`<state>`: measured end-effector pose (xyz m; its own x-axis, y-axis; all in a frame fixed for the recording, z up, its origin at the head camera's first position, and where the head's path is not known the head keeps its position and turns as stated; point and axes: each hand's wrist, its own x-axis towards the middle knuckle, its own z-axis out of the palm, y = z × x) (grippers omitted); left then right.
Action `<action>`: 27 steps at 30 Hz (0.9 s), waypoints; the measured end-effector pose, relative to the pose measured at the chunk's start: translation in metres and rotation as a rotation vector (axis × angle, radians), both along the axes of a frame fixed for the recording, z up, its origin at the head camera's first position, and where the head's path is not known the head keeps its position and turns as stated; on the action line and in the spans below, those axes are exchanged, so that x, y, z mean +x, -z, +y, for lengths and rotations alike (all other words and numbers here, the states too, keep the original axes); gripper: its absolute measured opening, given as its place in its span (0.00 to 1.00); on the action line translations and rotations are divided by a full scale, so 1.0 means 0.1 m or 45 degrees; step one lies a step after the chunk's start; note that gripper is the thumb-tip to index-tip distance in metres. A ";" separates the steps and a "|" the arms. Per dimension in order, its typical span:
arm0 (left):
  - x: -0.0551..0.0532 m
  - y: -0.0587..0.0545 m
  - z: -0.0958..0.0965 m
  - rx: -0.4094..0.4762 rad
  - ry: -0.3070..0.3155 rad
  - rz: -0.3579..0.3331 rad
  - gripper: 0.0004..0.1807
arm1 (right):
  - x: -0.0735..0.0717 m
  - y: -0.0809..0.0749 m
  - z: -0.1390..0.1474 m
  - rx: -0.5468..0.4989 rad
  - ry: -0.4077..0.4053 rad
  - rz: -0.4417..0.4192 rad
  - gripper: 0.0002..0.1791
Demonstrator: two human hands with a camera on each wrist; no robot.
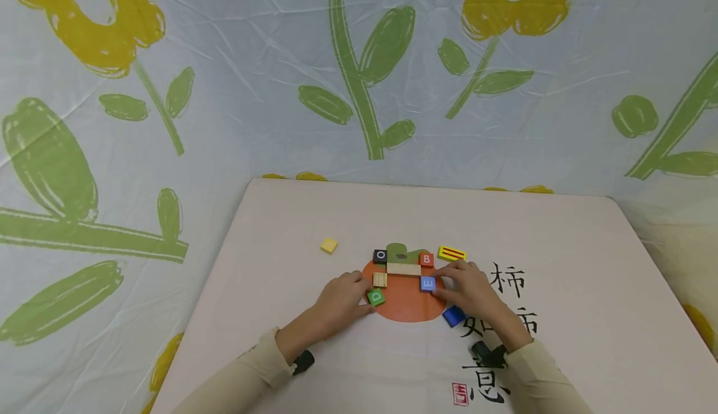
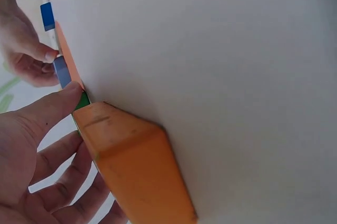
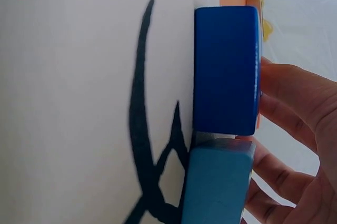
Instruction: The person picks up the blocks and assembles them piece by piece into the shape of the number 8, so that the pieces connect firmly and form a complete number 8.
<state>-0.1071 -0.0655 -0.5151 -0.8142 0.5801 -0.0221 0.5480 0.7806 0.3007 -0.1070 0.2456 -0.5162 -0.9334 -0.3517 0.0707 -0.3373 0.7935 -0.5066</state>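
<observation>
My left hand (image 1: 342,300) pinches the green letter D block (image 1: 375,297) at the left edge of a printed orange fruit (image 1: 406,305). In the left wrist view, the thumb presses that green block's edge; an orange block (image 2: 137,166) lies close by. My right hand (image 1: 470,287) pinches the blue letter E block (image 1: 427,284) on the fruit's right side. Above the E block is a red B block (image 1: 426,260). A plain wooden bar (image 1: 404,269), a black O block (image 1: 380,256) and a striped wooden block (image 1: 379,280) lie on the print too.
A dark blue block (image 1: 454,316) lies beside my right hand, with a light blue block (image 3: 218,182) near it in the right wrist view. Behind are a yellow striped block (image 1: 452,254) and a yellow block (image 1: 329,245). Flowered cloth (image 1: 224,90) hangs behind the table (image 1: 280,214).
</observation>
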 end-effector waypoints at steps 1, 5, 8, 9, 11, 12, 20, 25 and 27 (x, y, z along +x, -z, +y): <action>0.00 0.00 0.01 0.002 -0.001 0.004 0.19 | 0.00 0.00 0.00 0.003 0.003 0.000 0.17; 0.00 0.00 0.02 0.009 0.001 0.015 0.19 | 0.00 0.01 0.00 0.003 0.010 -0.011 0.17; 0.00 -0.01 0.03 0.012 0.003 0.019 0.19 | 0.00 0.01 0.01 -0.001 0.019 -0.029 0.17; 0.00 -0.02 0.03 0.014 0.003 0.016 0.19 | 0.00 0.01 0.01 -0.001 0.019 -0.030 0.17; 0.00 -0.03 0.04 0.012 -0.001 0.014 0.19 | 0.00 0.01 0.01 0.000 0.019 -0.028 0.17; 0.00 -0.04 0.04 0.010 -0.003 0.011 0.19 | 0.00 0.01 0.01 0.000 0.018 -0.024 0.17; -0.01 -0.04 0.05 0.005 -0.004 0.029 0.19 | 0.01 0.01 0.01 -0.004 0.004 0.003 0.18; -0.01 -0.02 0.06 -0.006 -0.011 0.027 0.18 | 0.01 0.02 0.01 0.006 0.001 0.000 0.19; -0.01 -0.03 0.06 -0.008 -0.015 0.020 0.18 | 0.02 0.02 0.01 0.015 0.001 0.001 0.20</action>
<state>-0.1082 -0.0596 -0.5122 -0.8215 0.5701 -0.0127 0.5432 0.7891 0.2868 -0.1053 0.2467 -0.5184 -0.9337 -0.3518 0.0674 -0.3372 0.7997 -0.4967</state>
